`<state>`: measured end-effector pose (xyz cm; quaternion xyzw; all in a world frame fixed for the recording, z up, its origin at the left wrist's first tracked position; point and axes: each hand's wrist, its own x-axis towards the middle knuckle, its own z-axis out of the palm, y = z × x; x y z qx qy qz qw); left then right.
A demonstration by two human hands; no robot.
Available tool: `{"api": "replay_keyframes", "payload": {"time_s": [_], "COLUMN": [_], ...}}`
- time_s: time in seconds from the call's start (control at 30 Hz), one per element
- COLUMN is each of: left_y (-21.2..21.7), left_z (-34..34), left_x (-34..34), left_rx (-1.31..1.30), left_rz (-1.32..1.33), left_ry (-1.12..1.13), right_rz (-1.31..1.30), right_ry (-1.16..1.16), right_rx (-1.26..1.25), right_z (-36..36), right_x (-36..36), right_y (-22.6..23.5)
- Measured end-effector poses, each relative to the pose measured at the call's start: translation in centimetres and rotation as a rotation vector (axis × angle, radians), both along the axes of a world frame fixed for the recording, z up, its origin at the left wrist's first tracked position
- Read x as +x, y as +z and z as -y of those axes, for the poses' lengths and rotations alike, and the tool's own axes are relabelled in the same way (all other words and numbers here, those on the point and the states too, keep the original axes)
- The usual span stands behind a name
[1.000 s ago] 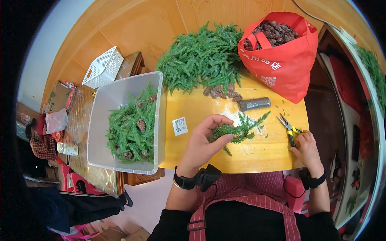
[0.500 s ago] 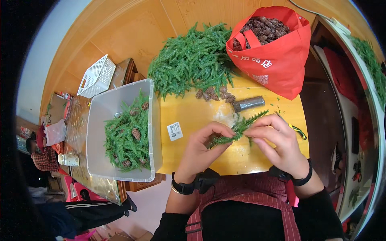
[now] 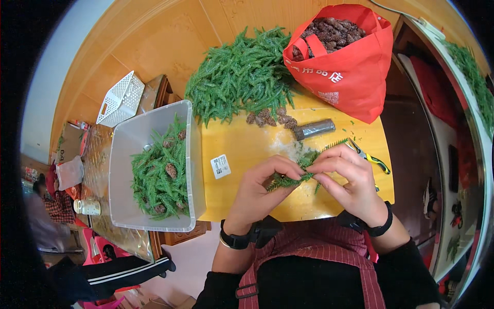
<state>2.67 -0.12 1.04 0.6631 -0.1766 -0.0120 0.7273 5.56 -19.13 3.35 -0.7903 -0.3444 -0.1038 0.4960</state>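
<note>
Both hands are closed on one green artificial pine sprig (image 3: 283,181) above the front of the yellow table. My left hand (image 3: 267,180) pinches its left part, and my right hand (image 3: 347,175) grips near its middle with the fingertips close together. The sprig's tip sticks out past the right fingers. Just beyond lie a dark wrapped roll (image 3: 317,129) and several loose pine cones (image 3: 265,116). Pliers with yellow-and-black handles (image 3: 378,162) lie beside my right hand. A white label card (image 3: 220,166) rests to the left.
A clear plastic bin (image 3: 123,203) at left holds sprigs with pine cones. Behind the table's middle lies a large heap of green sprigs (image 3: 239,77). A red bag (image 3: 350,77) full of pine cones stands at back right. A white basket (image 3: 122,100) sits behind the bin.
My right fingers have moved slightly left along the sprig, closer to my left hand. More of the pliers shows now. The view has shifted a little.
</note>
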Motion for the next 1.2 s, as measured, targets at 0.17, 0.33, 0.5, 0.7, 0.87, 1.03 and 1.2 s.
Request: {"api": "replay_keyframes", "payload": {"time_s": [0.17, 0.33, 0.5, 0.7, 0.87, 1.03, 1.2], "left_y": [0.3, 0.1, 0.0, -0.1, 0.9, 0.0, -0.2], "left_z": [0.4, 0.4, 0.7, 1.0, 1.1, 1.0, 1.3], "left_x": [-0.3, -0.6, -0.5, -0.5, -0.6, -0.4, -0.5], "left_rx": [-0.083, -0.121, -0.147, -0.145, -0.107, -0.085, -0.057], "left_rz": [-0.124, -0.186, -0.216, -0.282, -0.319, -0.202, -0.101], "left_ry": [0.000, 0.027, 0.043, 0.081, 0.138, 0.116, 0.138], "right_rz": [0.010, 0.017, -0.060, -0.144, -0.179, -0.198, -0.266], "right_ry": [-0.045, -0.072, -0.086, 0.021, -0.294, -0.525, -0.487], "right_rx": [0.055, 0.088, 0.124, 0.115, -0.182, -0.882, -0.739], "right_z": [0.0, -0.3, -0.4, 0.3, 4.9, 11.1, 12.2], "right_x": [-0.3, -0.6, -0.7, -0.2, 1.2, 0.1, 0.1], "right_y": [-0.2, -0.5, -0.7, -0.6, -2.1, -7.5, -8.4]}}
